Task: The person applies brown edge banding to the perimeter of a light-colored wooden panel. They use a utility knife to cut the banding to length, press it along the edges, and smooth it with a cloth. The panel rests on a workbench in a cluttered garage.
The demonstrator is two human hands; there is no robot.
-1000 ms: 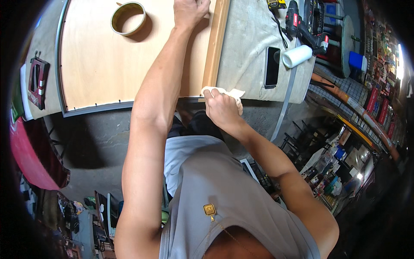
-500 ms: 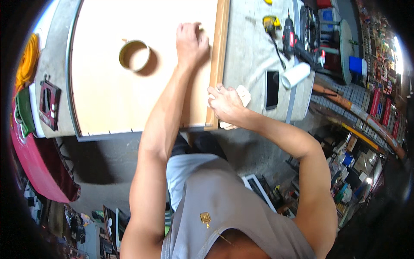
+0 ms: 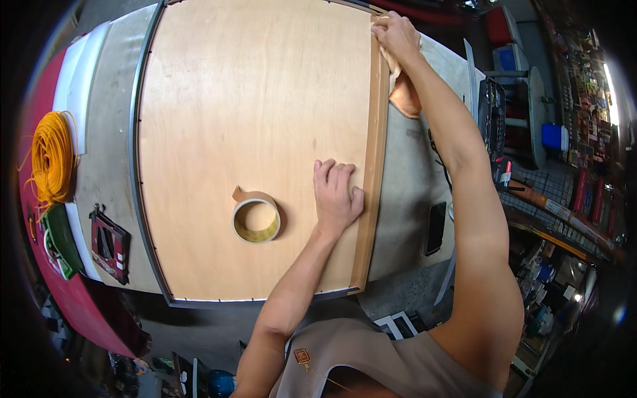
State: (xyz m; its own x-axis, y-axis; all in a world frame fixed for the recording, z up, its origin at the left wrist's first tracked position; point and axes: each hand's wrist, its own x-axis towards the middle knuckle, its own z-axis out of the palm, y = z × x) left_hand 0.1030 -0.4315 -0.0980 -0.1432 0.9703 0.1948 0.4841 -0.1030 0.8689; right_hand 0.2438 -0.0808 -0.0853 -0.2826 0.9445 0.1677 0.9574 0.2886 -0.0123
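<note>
A large framed plywood panel (image 3: pixel 219 99) lies face-down or flat on the table, with a dark frame around its edge. Brown tape (image 3: pixel 373 172) runs along its right side. My left hand (image 3: pixel 337 198) rests on the panel near that strip, fingers bent and apart, holding nothing. At the far right corner my right hand (image 3: pixel 399 38) grips a pale cloth (image 3: pixel 406 96), pressing it on the tape's far end; part of the cloth hangs over the frame. To the left of my left hand stands a tape roll (image 3: pixel 257 219) with its loose end sticking up.
A dark red staple gun (image 3: pixel 110 245) and an orange coil of cord (image 3: pixel 53 158) lie left of the panel. On the right are a black phone (image 3: pixel 435 229) and, beyond my arm, a black tool case (image 3: pixel 491 119). Crowded shelves (image 3: pixel 584 166) line the far right.
My right hand has travelled with the cloth from the near end of the tape strip to its far end. My left hand stays at about the same spot on the panel. The view has shifted forward.
</note>
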